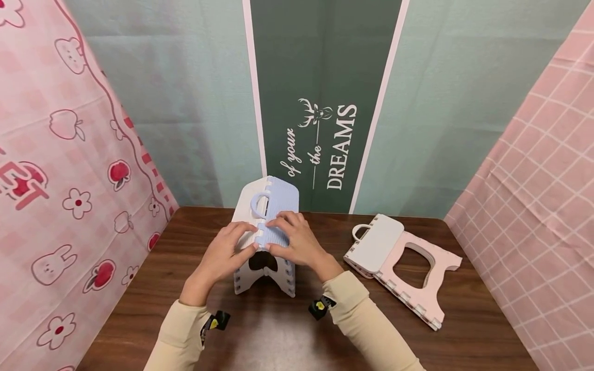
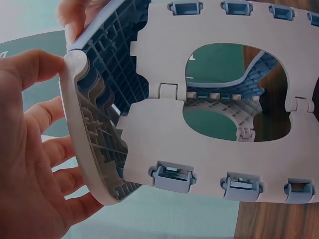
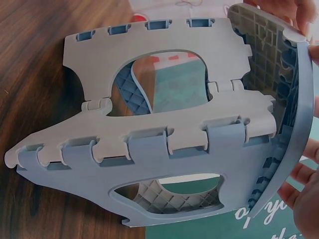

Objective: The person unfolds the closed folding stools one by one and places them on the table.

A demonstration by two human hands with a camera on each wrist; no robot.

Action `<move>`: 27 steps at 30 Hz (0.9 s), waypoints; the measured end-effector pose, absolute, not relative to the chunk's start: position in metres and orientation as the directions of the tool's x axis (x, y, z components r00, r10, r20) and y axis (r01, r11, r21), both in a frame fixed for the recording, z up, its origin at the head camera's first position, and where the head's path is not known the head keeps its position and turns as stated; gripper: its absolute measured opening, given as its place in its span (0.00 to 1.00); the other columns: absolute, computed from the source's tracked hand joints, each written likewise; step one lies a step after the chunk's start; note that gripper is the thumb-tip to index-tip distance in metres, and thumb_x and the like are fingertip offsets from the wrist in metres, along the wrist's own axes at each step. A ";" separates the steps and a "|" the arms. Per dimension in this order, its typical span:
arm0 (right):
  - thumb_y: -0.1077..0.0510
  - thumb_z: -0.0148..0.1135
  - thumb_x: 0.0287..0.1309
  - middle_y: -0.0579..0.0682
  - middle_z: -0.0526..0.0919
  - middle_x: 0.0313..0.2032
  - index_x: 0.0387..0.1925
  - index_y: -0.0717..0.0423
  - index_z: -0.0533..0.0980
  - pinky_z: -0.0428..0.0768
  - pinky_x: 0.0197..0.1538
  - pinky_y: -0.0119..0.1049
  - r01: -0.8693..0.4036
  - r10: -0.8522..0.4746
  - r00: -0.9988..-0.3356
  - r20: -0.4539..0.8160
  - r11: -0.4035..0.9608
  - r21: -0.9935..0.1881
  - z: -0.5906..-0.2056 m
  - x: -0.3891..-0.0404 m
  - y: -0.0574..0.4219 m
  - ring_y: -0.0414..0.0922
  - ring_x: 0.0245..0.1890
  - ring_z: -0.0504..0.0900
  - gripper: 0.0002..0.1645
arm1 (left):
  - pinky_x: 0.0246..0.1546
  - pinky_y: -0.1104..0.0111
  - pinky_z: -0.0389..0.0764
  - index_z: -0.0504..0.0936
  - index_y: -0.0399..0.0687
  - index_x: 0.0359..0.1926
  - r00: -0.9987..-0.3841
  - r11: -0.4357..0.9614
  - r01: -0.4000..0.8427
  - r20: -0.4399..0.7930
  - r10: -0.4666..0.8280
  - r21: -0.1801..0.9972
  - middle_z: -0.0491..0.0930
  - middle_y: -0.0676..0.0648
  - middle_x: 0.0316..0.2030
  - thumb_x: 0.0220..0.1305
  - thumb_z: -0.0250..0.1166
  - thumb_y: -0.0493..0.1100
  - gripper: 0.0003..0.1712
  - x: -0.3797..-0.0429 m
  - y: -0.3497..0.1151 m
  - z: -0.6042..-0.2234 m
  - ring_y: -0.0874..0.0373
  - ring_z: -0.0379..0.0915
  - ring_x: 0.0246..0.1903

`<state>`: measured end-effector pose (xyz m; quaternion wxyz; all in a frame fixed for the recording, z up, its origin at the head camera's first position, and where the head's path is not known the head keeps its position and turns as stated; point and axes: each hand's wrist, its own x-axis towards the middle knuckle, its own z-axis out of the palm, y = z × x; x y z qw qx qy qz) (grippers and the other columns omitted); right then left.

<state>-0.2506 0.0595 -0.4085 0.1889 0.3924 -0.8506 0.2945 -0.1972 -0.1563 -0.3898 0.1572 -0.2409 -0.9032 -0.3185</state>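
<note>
A folding step stool (image 1: 284, 195), one half of its top pale blue and the other white, stands partly unfolded on the table. Its two top panels slope down from the middle hinge, and the front leg panel bends inward. My left hand (image 1: 227, 252) rests on the white half, thumb and fingertips near the hinge. On the blue half, my right hand (image 1: 299, 242) touches the ridged surface with spread fingers. A small blue loop handle (image 1: 256, 205) sticks up behind the hands. The left wrist view shows the ribbed underside of the white panel (image 2: 102, 164), with fingers along its outer face.
To the right, a second folding stool (image 1: 427, 304), pink and white, lies on its side on the dark wooden table (image 1: 153, 288). A green cloth (image 1: 320, 62) hangs behind; pink patterned cloths (image 1: 543, 170) hang on both sides.
</note>
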 end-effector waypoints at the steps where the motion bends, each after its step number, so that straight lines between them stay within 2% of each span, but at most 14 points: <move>1: 0.41 0.60 0.49 0.53 0.69 0.48 0.48 0.49 0.76 0.66 0.46 0.47 -0.778 -0.556 -0.622 0.551 0.521 -0.352 -0.409 -0.251 0.059 0.50 0.44 0.66 0.26 | 0.47 0.49 0.69 0.76 0.50 0.49 -0.834 0.682 0.536 0.439 0.335 0.498 0.72 0.45 0.52 0.60 0.60 0.51 0.18 -0.197 -0.157 -0.390 0.47 0.67 0.50; 13: 0.40 0.60 0.48 0.51 0.70 0.49 0.48 0.46 0.76 0.66 0.46 0.48 -0.756 -0.548 -0.644 0.533 0.562 -0.335 -0.408 -0.249 0.056 0.49 0.45 0.66 0.26 | 0.45 0.51 0.70 0.77 0.51 0.47 -0.830 0.707 0.538 0.436 0.348 0.459 0.74 0.46 0.51 0.58 0.61 0.51 0.17 -0.199 -0.158 -0.389 0.48 0.68 0.49; 27: 0.39 0.61 0.47 0.49 0.72 0.48 0.44 0.45 0.77 0.66 0.42 0.44 -0.740 -0.554 -0.660 0.507 0.595 -0.313 -0.406 -0.247 0.058 0.48 0.45 0.67 0.24 | 0.44 0.49 0.69 0.78 0.51 0.45 -0.828 0.722 0.541 0.426 0.365 0.432 0.74 0.46 0.50 0.58 0.63 0.52 0.16 -0.200 -0.158 -0.390 0.48 0.68 0.49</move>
